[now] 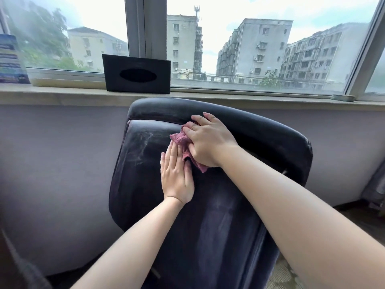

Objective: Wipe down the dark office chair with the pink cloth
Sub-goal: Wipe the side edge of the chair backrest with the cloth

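The dark office chair (218, 215) stands with its backrest toward me, under the window sill. Dusty pale streaks show on its upper left padding. My right hand (210, 140) presses the crumpled pink cloth (180, 139) against the upper backrest, fingers spread over it, most of the cloth hidden under the palm. My left hand (177, 176) lies flat on the backrest just below and left of the cloth, fingers together, fingertips touching the cloth's edge.
A black tissue box (136, 74) stands on the window sill (62, 93) right behind the chair top. A blue leaflet (10, 59) leans at the far left. A small round tin (342, 97) sits on the sill at right. The wall runs close behind the chair.
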A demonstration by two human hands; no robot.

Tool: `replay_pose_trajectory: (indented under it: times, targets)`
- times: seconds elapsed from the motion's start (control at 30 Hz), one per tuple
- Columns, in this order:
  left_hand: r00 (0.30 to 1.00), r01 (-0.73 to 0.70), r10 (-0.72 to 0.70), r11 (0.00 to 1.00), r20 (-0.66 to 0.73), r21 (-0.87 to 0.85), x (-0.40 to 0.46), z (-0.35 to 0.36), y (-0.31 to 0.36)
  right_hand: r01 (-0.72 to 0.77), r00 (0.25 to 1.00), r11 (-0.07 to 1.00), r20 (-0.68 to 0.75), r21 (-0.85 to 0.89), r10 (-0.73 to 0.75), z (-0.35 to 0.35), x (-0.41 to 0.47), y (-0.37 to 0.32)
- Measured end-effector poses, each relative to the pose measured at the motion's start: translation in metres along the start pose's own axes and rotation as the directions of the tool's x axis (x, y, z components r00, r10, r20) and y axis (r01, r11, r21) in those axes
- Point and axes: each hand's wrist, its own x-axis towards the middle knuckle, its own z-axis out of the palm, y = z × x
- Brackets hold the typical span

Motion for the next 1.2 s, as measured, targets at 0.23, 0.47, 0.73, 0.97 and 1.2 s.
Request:
replay_pose_trajectory:
  times: [0.23, 0.47, 0.73, 0.97, 1.2]
  targets:
    - [0.971, 0.176, -0.176, 0.984, 0.159, 0.016, -0.003, -0.018, 0.014, -0.027, 0.999, 0.998, -0.042, 0.058, 0.03, -0.018, -0.028, -0.002]
    - [0.916, 0.223, -0.251, 0.967, 0.314, 0.123, -0.002, -0.04, 0.042, -0.094, 0.989, 0.995, -0.111, 0.046, 0.098, -0.035, -0.095, 0.014]
    - [0.888, 0.236, -0.249, 0.968, 0.386, 0.082, -0.006, -0.045, 0.098, -0.164, 0.97, 0.983, -0.17, 0.083, 0.176, -0.04, -0.154, 0.022]
    - [0.861, 0.293, -0.267, 0.956, 0.433, 0.006, -0.019, -0.05, 0.127, -0.154, 0.983, 0.988, -0.099, 0.015, 0.154, -0.048, -0.183, 0.024]
    - [0.865, 0.303, -0.275, 0.953, 0.421, 0.001, -0.007, -0.058, 0.106, -0.135, 0.99, 0.989, 0.029, -0.056, 0.137, -0.038, -0.145, 0.022]
